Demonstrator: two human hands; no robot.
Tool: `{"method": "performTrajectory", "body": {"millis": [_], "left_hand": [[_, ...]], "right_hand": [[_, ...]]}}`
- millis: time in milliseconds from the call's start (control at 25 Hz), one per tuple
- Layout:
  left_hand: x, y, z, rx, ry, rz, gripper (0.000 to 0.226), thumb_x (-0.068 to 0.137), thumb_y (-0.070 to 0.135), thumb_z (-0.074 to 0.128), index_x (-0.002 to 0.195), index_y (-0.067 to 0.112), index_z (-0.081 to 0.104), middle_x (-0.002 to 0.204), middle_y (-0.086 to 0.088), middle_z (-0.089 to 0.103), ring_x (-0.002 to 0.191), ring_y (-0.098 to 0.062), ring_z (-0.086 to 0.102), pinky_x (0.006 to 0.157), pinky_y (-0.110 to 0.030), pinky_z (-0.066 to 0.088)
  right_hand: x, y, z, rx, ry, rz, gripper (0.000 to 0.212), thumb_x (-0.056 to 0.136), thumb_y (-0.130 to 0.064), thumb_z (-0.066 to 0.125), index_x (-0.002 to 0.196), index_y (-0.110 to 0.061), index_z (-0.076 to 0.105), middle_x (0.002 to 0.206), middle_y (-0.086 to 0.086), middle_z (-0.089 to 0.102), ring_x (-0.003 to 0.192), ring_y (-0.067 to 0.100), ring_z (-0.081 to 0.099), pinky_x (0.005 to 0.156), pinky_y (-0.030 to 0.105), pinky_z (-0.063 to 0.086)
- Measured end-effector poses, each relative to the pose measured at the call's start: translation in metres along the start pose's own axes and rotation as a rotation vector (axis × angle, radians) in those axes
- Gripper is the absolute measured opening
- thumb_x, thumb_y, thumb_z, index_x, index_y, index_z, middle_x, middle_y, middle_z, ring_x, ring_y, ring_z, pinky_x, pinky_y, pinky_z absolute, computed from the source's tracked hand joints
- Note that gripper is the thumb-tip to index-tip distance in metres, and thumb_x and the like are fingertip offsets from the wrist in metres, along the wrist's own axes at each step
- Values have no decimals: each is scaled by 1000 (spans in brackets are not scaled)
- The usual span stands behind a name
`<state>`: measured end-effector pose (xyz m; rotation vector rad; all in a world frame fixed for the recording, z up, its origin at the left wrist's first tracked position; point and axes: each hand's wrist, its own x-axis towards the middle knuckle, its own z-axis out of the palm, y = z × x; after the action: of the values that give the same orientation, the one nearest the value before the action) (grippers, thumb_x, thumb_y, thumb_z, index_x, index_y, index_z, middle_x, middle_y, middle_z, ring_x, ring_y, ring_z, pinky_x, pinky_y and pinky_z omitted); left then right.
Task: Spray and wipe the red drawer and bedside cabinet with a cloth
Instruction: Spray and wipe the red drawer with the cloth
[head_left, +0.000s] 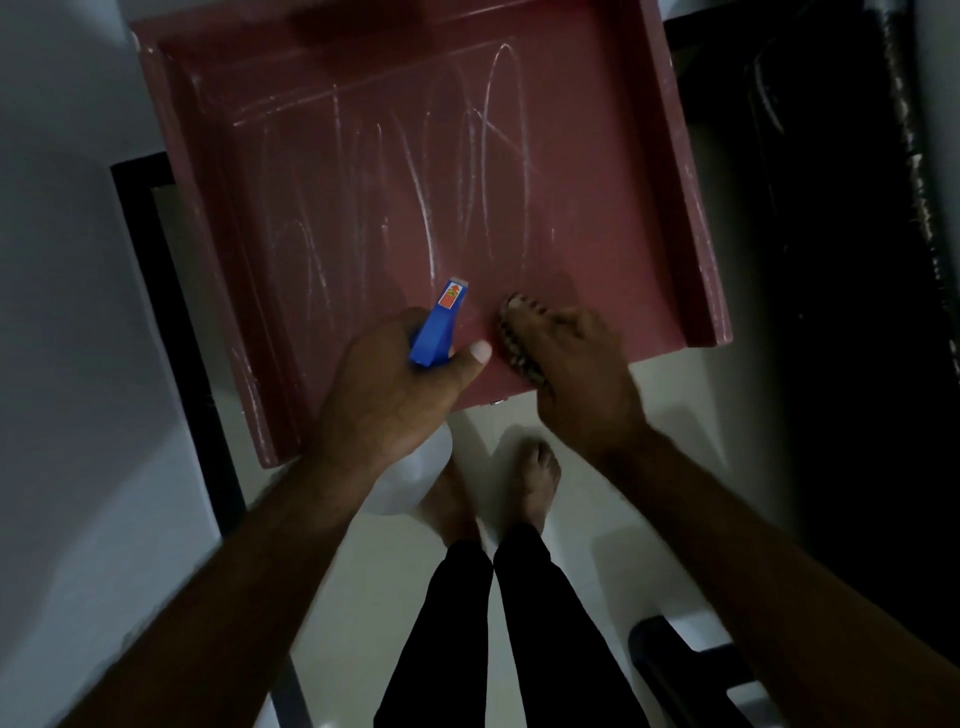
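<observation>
**Position.** The red drawer (363, 182) fills the upper centre of the frame, seen from above. Its floor is crossed by whitish streaks (428, 223) that run mostly top to bottom.

**Hands.**
- The left hand (389, 400), centre frame, is curled round the neck of a spray bottle (435, 332). The blue nozzle points up-frame over the drawer floor, and the pale body hangs below the hand, past the drawer's near edge.
- The right hand (582, 374), just beside it, bunches a patterned cloth (519, 345) under curled fingers and presses it on the drawer floor at the near edge.

**Surroundings.** Bare feet (540, 475) stand on the pale floor (665, 415) directly below. The bedside cabinet cannot be identified with certainty; a dark mass (831, 260) at the right may be it.

**Risks, as judged.**
- The cloth is bunched small, so strokes may smear the streaks and miss the corners and side walls.
- The drawer appears drawn far out, so pressure at its near edge could tip or strain it.
- The nozzle sits close to the cloth hand, so a squeeze could wet that hand rather than the surface.
- Liquid running over the near edge would land by the feet and make a slip hazard.
- The poor light may hide residue.
</observation>
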<state>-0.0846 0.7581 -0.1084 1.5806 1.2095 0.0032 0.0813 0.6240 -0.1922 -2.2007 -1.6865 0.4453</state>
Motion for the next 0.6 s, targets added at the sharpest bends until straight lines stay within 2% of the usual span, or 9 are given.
{"method": "performTrajectory", "body": {"millis": [80,120,240,280,360,440,480,520,600], "left_hand": [[-2,5,-2,12,10,11,44,88,51,73,88,9,60,83,-20,70,78,-39,71,77,-60,58],[-2,7,-3,7,15,13,44,88,51,73,88,8,60,83,-20,70,77,-39,71,77,-60,58],[2,12,-6,-23,33,-1,44,87,49,75,90,6,61,83,-20,70,77,-40,71,77,-59,58],[4,13,-7,-31,40,-3,45,87,48,75,91,5,61,83,-22,70,78,-41,71,77,-60,58],[6,15,-8,-34,45,-7,44,88,46,75,91,4,61,84,-23,69,79,-42,70,77,-61,58],[8,17,-8,-71,55,-6,43,89,44,75,90,4,60,83,-25,68,78,-43,70,77,-61,58],[9,18,-7,-85,62,-5,43,88,44,76,89,4,60,82,-24,68,77,-42,70,76,-61,58],[9,18,-7,-83,68,-5,42,87,44,76,88,5,60,80,-22,69,74,-39,71,75,-61,59],[11,18,-7,-79,77,-6,39,87,42,76,86,7,60,75,-17,70,68,-32,72,73,-59,59]], "right_hand": [[9,11,-10,-6,-56,-123,66,83,4,67,147,-9,58,135,12,68,113,40,62,90,53,53],[16,21,-14,-5,-52,-112,66,82,4,68,147,-10,58,133,13,69,112,40,62,90,53,53],[31,37,-19,-20,57,98,68,81,3,69,146,-12,58,126,14,71,110,38,60,88,52,55],[31,33,-17,-31,69,106,64,84,0,68,146,-12,58,128,13,71,111,38,60,88,51,54],[26,21,-10,-17,10,-18,55,92,-9,62,147,-11,58,137,10,68,114,38,61,93,51,52],[17,17,-9,-4,-107,-170,60,89,-12,63,148,-12,56,144,7,64,118,36,60,95,50,51],[18,22,-13,-10,-138,-224,65,84,-7,67,149,-13,57,145,5,63,119,35,60,95,49,50],[22,30,-16,-17,-133,-247,69,82,-1,70,148,-13,57,144,6,64,118,34,60,94,48,51],[34,45,-23,-43,-90,-174,63,86,2,71,146,-13,59,139,9,66,115,35,62,94,50,53]]}}
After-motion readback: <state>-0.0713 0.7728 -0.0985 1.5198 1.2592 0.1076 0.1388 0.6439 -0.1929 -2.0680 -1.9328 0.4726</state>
